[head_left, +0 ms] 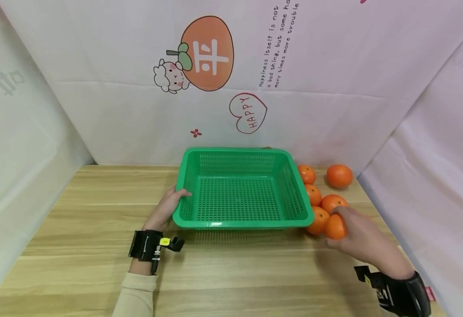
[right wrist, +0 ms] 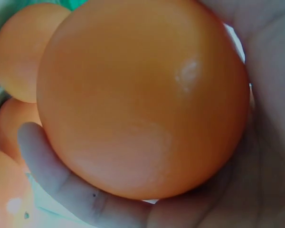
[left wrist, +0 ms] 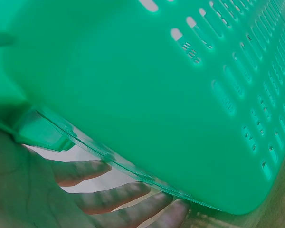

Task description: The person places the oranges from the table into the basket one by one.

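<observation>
A green plastic basket (head_left: 237,198) with slotted walls is tilted toward the head camera, its inside bare. My left hand (head_left: 167,207) grips its left rim, thumb over the top edge; in the left wrist view the fingers (left wrist: 116,197) lie along the outside of the wall. On the right, my right hand (head_left: 364,235) holds an orange (head_left: 336,227), with fingers and thumb curled round it. That orange (right wrist: 142,99) fills most of the right wrist view. More oranges (head_left: 333,202) sit right beside the held one, along the basket's right side.
A separate orange (head_left: 339,176) lies at the back right corner of the wooden table (head_left: 97,229). A printed white cloth (head_left: 326,119) hangs behind the table, and white cloth walls (head_left: 445,145) stand at both sides. A bit of orange shows behind the basket's far rim.
</observation>
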{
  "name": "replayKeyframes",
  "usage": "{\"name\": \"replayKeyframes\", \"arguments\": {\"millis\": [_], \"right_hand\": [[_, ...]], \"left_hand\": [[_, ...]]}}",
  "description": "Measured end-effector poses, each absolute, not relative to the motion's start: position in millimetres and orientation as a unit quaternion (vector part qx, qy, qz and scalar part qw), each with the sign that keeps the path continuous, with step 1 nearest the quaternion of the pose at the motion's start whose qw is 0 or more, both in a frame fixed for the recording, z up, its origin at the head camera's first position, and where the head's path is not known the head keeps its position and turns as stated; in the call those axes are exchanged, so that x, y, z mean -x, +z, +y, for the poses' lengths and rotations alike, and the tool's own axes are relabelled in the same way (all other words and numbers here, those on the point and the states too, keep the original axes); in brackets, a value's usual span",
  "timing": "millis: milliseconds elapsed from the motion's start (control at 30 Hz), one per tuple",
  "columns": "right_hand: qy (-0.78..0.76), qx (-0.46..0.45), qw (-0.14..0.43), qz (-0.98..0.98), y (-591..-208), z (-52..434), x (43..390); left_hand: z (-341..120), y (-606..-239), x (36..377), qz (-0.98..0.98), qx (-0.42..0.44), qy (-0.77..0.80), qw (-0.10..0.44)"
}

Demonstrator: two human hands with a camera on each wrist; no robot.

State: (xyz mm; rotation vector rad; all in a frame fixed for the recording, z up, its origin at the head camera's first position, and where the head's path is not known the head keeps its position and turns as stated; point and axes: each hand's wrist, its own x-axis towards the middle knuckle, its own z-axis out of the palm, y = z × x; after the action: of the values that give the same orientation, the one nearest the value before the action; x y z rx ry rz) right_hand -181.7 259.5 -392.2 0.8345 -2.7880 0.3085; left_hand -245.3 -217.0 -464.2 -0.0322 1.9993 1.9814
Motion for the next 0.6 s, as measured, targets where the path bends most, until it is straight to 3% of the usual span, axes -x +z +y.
{"name": "replayKeyframes", "arguments": {"millis": [233, 600], "right_hand": [[0.165, -0.182, 0.004, -0.969, -376.9, 251.7, 183.3], [0.172, -0.178, -0.013, -0.969, -367.8, 243.0, 193.6]], "left_hand": [[-217.1, -464.3, 245.3, 0.703, 0.013, 0.693, 0.158], [-215.4, -463.9, 246.0, 0.701, 0.006, 0.695, 0.159]]}}
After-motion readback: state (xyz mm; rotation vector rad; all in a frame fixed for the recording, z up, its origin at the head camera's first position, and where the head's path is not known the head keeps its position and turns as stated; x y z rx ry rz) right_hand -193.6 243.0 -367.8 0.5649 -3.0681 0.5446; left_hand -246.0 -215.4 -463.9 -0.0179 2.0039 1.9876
